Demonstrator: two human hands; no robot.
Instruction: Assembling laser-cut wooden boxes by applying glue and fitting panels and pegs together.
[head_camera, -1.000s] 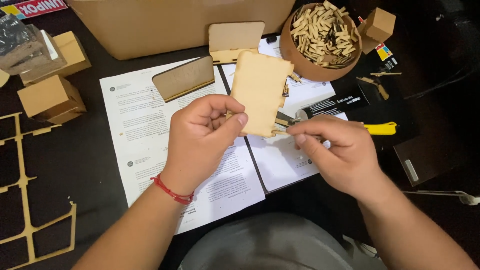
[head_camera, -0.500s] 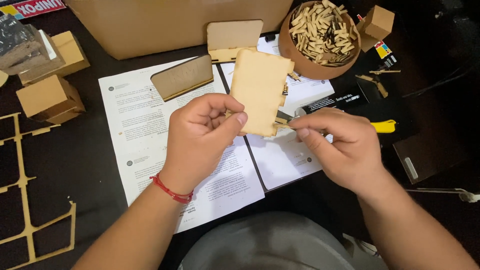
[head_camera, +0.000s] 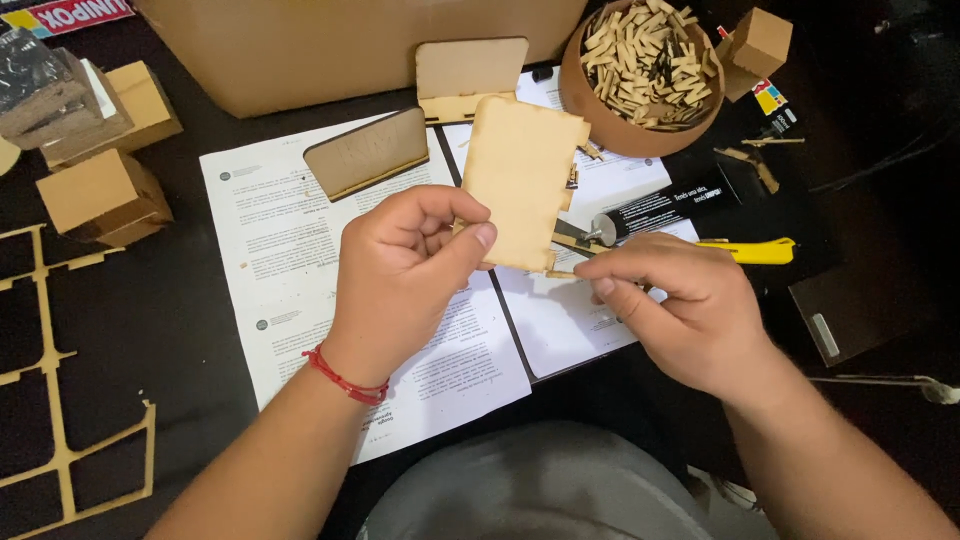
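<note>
My left hand (head_camera: 405, 275) pinches a flat, pale wooden panel (head_camera: 520, 180) with notched edges by its lower left side and holds it upright over the papers. My right hand (head_camera: 680, 305) is at the panel's lower right corner, fingertips closed on a small thin wooden stick (head_camera: 563, 272) that touches the panel's bottom edge. A red string bracelet sits on my left wrist.
Printed sheets (head_camera: 300, 250) lie under the hands. A black glue tube (head_camera: 660, 208) and a yellow cutter (head_camera: 755, 250) lie right of the panel. A brown bowl (head_camera: 585, 110) of several wooden sticks, small cardboard boxes (head_camera: 100, 195), two other wooden panels (head_camera: 365, 155) and a cut-out frame (head_camera: 50, 400) surround them.
The panel and both hands have barely shifted; my right fingertips stay at the panel's lower right corner with the stick.
</note>
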